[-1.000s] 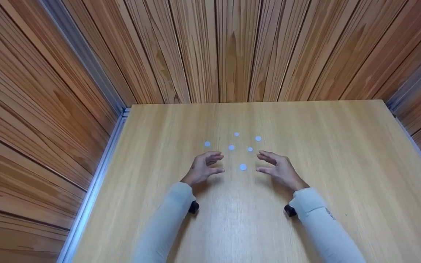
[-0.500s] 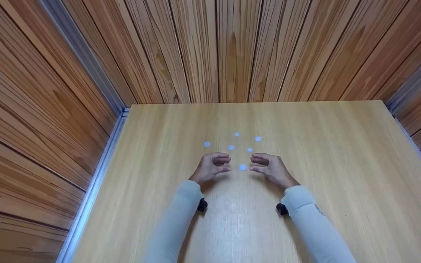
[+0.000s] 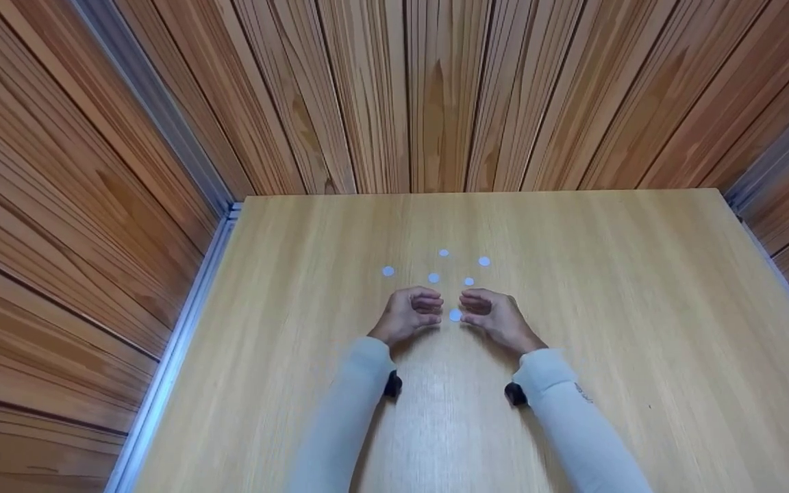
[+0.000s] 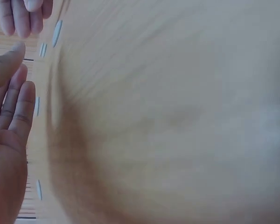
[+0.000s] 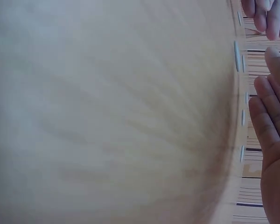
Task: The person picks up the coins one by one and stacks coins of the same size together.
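Sleeves (image 3: pixel 340 418), pale grey, are entering from the bottom of the frame, one on each of your forearms, and a small dark wrist unit (image 3: pixel 392 385) is showing under each cuff. Your left hand (image 3: pixel 411 315) is sitting just left of centre and your right hand (image 3: pixel 494 316) just right of centre, both low over the wooden table (image 3: pixel 641 329). Fingers on both hands are lying close together and curling inward toward each other; neither hand is pinching or gripping anything. The nearest white disc (image 3: pixel 455 315) is lying flat on the table between your two sets of fingertips, just beside them; whether either fingertip is touching it, you cannot tell from this view. In the left wrist view your fingers (image 4: pixel 18 105) are showing side by side, and the opposite hand's fingertips are appearing at the upper left. Beyond your hands, five more white discs (image 3: pixel 433 278) are lying scattered toward the upper centre, well short of the table's far edge. Wood-panelled walls (image 3: pixel 435 89) are closing in the top and sides of the frame.
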The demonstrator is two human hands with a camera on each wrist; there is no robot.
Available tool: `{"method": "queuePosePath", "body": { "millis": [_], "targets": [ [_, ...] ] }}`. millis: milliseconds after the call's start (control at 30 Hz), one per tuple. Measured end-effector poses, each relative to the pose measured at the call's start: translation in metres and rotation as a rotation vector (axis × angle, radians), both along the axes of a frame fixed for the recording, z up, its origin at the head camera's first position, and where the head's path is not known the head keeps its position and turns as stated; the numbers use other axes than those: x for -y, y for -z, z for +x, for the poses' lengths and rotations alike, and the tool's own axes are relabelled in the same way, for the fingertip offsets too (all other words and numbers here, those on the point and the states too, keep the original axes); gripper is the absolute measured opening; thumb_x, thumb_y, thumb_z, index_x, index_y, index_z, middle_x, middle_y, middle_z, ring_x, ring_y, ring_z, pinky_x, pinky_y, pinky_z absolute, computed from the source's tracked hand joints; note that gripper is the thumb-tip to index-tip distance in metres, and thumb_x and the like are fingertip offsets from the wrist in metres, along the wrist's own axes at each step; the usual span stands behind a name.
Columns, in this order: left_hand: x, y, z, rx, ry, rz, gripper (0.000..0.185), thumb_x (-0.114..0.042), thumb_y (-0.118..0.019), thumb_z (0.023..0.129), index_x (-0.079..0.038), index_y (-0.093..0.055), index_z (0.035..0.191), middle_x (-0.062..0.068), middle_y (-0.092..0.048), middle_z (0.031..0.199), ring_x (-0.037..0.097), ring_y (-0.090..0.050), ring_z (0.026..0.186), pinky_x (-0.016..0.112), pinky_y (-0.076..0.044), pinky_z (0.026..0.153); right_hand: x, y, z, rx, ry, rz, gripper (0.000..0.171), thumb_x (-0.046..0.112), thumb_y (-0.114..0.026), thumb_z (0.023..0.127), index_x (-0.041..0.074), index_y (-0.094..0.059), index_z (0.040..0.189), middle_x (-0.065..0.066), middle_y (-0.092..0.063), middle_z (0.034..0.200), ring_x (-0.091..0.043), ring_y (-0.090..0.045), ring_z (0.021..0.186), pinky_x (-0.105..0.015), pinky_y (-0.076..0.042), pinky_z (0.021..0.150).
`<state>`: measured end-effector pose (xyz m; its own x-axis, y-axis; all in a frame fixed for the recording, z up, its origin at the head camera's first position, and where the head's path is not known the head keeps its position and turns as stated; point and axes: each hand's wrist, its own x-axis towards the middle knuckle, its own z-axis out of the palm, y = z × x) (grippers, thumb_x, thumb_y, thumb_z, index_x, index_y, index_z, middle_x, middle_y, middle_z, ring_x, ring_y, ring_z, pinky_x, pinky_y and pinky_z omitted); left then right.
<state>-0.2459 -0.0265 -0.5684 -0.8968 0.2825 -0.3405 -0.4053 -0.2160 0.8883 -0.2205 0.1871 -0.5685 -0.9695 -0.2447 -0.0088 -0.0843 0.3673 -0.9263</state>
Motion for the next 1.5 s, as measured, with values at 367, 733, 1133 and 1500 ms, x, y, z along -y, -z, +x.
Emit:
{"method": "queuePosePath", "body": {
  "millis": [367,733,1133,1500],
  "targets": [
    [-0.017,0.003,-0.005,0.047,-0.051,0.025,0.014,0.001,-0.059,0.092,0.009,-0.069,0.099,0.014,-0.071,0.089,0.029,-0.068,0.092,0.038,-0.056,0.075,0.002,0.002,-0.003,0.029,-0.011,-0.010,0.046,-0.005,-0.071,0.088,-0.008,-0.057,0.132,-0.026,-0.063,0.126,-0.039,-0.061,0.119,-0.040,-0.049,0.097],
    [-0.011,0.008,0.001,-0.432,0.140,-0.554,0.025,0.002,-0.083,0.077,-0.005,-0.072,0.098,0.001,-0.075,0.089,0.012,-0.071,0.089,0.028,-0.052,0.088,0.002,0.004,-0.002,-0.004,-0.015,0.077,0.043,0.000,-0.075,0.087,-0.007,-0.061,0.127,-0.022,-0.068,0.118,-0.035,-0.066,0.110,-0.041,-0.052,0.093],
    [-0.018,0.010,-0.001,-0.474,0.151,-0.747,0.027,-0.012,-0.088,0.074,-0.013,-0.074,0.097,-0.009,-0.076,0.088,0.007,-0.069,0.099,0.035,-0.039,0.107,0.003,0.007,-0.006,0.029,-0.012,0.110,0.039,0.001,-0.075,0.088,-0.005,-0.064,0.125,-0.017,-0.069,0.118,-0.031,-0.065,0.108,-0.042,-0.050,0.094],
    [-0.017,0.013,0.000,-0.480,0.156,-0.721,0.023,-0.009,-0.085,0.078,-0.011,-0.073,0.098,-0.007,-0.076,0.088,0.005,-0.070,0.092,0.032,-0.045,0.101,0.007,0.009,-0.006,0.049,0.035,0.069,0.029,-0.001,-0.075,0.087,-0.004,-0.068,0.115,-0.015,-0.073,0.108,-0.029,-0.069,0.104,-0.034,-0.053,0.088]
  ]
}}
